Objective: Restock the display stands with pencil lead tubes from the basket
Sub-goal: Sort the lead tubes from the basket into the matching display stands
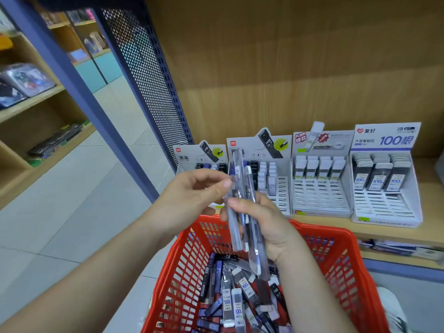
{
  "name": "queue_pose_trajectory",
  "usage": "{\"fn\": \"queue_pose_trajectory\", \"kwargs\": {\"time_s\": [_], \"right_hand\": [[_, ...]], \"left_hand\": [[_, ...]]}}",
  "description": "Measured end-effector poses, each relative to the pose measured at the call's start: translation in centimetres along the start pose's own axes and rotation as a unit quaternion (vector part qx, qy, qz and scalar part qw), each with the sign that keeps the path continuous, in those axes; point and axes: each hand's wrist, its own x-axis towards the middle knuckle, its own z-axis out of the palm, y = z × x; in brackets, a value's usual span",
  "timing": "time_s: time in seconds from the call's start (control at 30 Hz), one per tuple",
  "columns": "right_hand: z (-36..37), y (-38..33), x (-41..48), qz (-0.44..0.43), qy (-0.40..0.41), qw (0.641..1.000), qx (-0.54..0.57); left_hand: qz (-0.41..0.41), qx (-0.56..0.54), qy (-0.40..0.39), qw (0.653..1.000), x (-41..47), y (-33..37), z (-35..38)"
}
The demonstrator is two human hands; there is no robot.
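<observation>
Wooden shelf and back panel fill the view. Above the basket, the right grip is wrapped round a bundle of tubes, held nearly upright. The left grip pinches the top of that bundle. Loose tubes lie heaped inside the basket. Beyond the basket, four stands sit in a row on the shelf, partly filled.
</observation>
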Motion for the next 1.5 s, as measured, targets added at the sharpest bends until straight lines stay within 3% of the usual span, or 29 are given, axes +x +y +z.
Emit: {"fn": "queue_pose_trajectory", "kwargs": {"time_s": [0.2,0.4,0.57,0.83,1.03,1.27,1.5], "right_hand": [[0.0,0.7,0.1,0.042,-0.045,0.997,0.054],[-1.6,2.5,1.2,0.074,-0.091,0.990,0.075],[-3.6,3.3,1.4,0.068,-0.043,0.987,0.139],[-3.0,5.3,4.3,0.054,0.041,0.951,0.303],[-2.3,5.5,7.0,0.062,0.130,0.972,0.187],[-3.8,2.7,10.0,0.066,0.160,0.984,0.028],[-8.6,-3.1,9.2,-0.009,0.236,0.972,0.024]], "left_hand": [[-0.023,0.005,-0.014,1.000,0.2,-0.4,-1.6],[-0.017,-0.030,0.149,0.988,1.1,-1.9,-3.7],[-0.033,0.026,0.229,0.973,2.5,-4.3,-6.9],[-0.029,0.176,0.214,0.960,8.2,-8.6,-9.0],[0.005,0.265,0.171,0.949,13.4,-10.7,-9.7],[0.088,0.167,0.144,0.971,16.4,-10.8,-9.0],[0.161,0.082,0.051,0.982,17.0,-8.0,-2.4]]}}
